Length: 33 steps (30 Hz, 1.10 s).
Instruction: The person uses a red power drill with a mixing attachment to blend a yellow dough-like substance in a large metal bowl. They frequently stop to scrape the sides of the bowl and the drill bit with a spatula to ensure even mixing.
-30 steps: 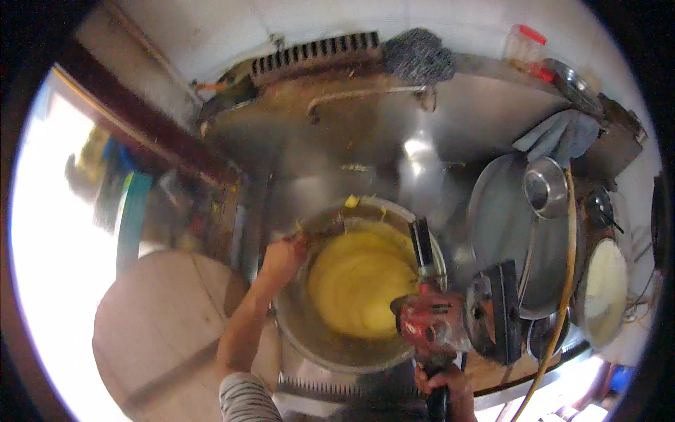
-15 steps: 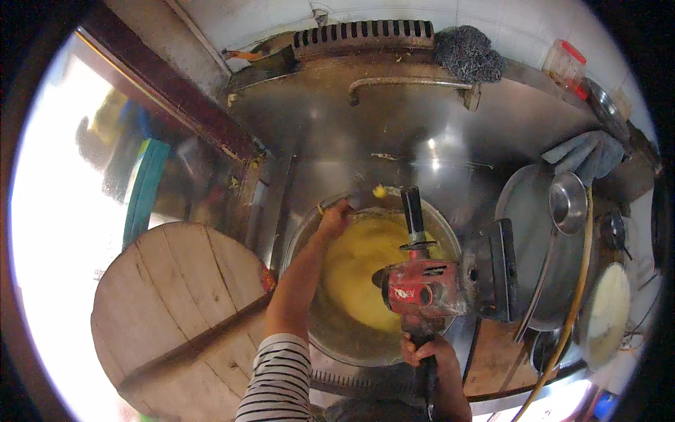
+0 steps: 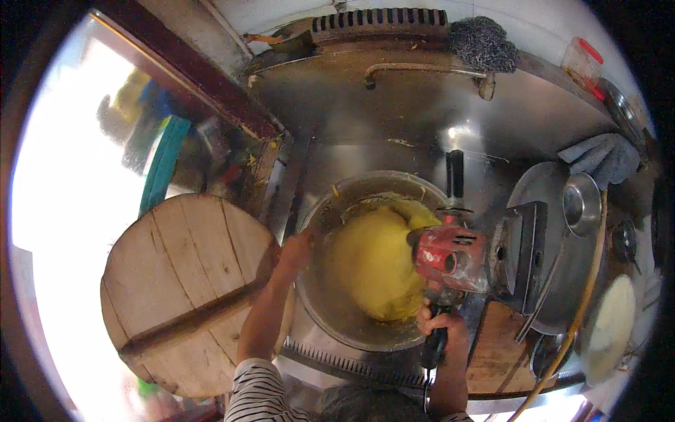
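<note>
A wide metal pot (image 3: 330, 327) holds a thick yellow mash (image 3: 373, 271), its surface partly smeared by motion. My right hand (image 3: 444, 327) is wrapped round the black lower handle of a red handheld power mixer (image 3: 450, 259). The tool's body lies over the pot's right side, its nose pointing left into the mash. A second black handle sticks up from its far side, and the working end is hidden. At the pot's left rim, my left hand (image 3: 297, 250) is closed on the edge, its fingers slightly blurred.
A round wooden lid (image 3: 176, 246) with a crossbar lies to the left. On the right stand a large grey pan (image 3: 538, 190), a metal ladle (image 3: 582, 204) and a wooden board (image 3: 499, 352). A metal pipe (image 3: 422, 67) runs along the steel back wall.
My left hand has come from the pot's far left rim nearer along its left side. The power mixer has shifted right over the pot. The yellow mash has heaped up differently.
</note>
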Each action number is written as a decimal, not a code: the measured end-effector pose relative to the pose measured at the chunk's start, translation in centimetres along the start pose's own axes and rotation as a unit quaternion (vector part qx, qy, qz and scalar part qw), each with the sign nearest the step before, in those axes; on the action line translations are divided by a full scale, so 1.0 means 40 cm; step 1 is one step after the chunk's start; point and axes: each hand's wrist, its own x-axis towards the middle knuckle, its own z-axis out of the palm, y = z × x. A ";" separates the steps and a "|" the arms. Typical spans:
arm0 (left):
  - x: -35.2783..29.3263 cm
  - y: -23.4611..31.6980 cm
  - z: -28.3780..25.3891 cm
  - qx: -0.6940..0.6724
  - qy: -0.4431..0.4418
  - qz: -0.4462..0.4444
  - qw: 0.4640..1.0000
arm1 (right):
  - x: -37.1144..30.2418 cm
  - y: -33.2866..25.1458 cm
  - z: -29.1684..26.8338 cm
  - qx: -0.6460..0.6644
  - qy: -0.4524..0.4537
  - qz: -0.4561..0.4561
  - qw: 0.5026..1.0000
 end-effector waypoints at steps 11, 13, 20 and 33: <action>-0.103 -0.035 0.069 0.288 -0.070 -0.020 0.955 | -0.128 -0.005 -0.017 0.008 0.019 -0.033 0.999; -0.125 -0.093 0.064 0.364 -0.141 0.034 0.920 | -0.153 0.014 -0.039 -0.019 -0.001 -0.040 0.999; 0.049 0.046 0.018 0.062 0.114 -0.118 0.984 | -0.238 0.044 -0.083 0.021 -0.045 -0.002 0.999; -0.066 0.151 0.012 0.140 -0.066 -0.104 0.983 | -0.172 0.082 0.070 0.038 0.036 0.013 0.999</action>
